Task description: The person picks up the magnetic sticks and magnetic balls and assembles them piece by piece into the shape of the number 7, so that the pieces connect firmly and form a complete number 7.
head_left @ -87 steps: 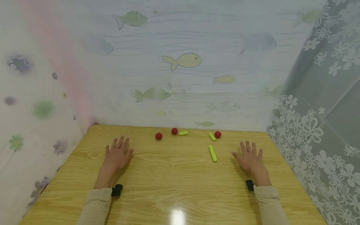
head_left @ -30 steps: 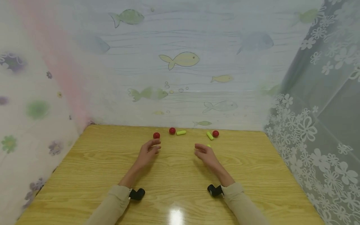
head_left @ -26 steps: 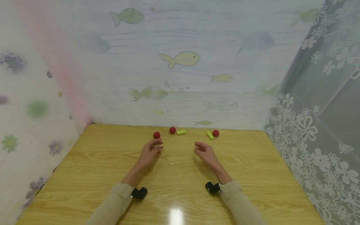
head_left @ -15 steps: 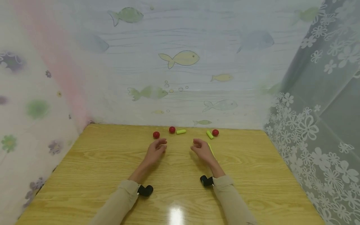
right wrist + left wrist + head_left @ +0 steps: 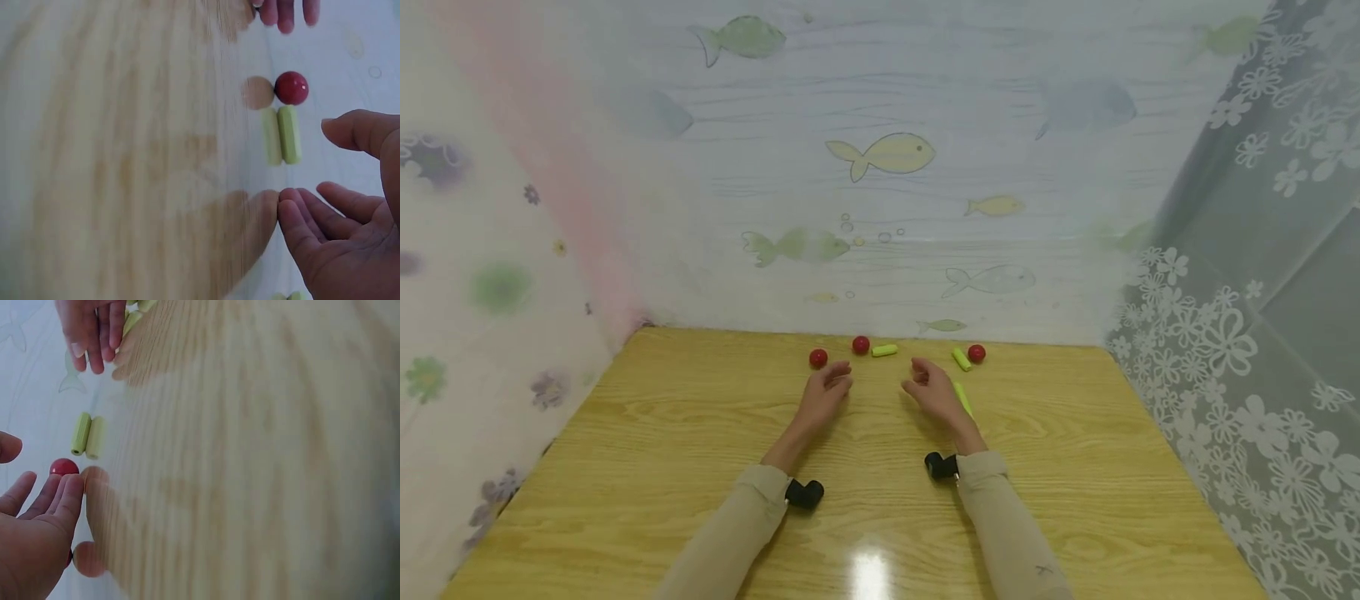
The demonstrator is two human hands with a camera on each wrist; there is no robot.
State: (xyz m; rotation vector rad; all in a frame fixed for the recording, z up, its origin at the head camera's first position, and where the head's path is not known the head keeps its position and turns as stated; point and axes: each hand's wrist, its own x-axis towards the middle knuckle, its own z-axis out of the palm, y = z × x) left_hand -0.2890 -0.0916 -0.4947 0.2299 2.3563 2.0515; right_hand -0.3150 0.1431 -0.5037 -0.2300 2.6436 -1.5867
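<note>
My left hand (image 5: 822, 402) hovers low over the table just in front of the left red ball (image 5: 818, 357), fingers relaxed and slightly bent, holding nothing. Facing it, my right hand (image 5: 937, 395) is also empty, thumb and fingers apart. A second red ball (image 5: 861, 344) sits beside a short yellow-green stick (image 5: 884, 351) at the back, between the hands; the right wrist view shows that ball (image 5: 292, 87) close to the stick's end (image 5: 290, 134). A longer yellow-green stick (image 5: 962, 397) lies right of my right hand, partly hidden behind it.
Farther back on the right, another short yellow-green stick (image 5: 962, 360) lies against a third red ball (image 5: 977, 353). The wooden table (image 5: 880, 475) meets a fish-patterned curtain (image 5: 880, 258) at its back edge. Patterned curtains hang on both sides.
Both hands have come inward from the table's left and right sides, turned toward each other, and edged slightly forward and closer together. The balls and sticks have stayed in place.
</note>
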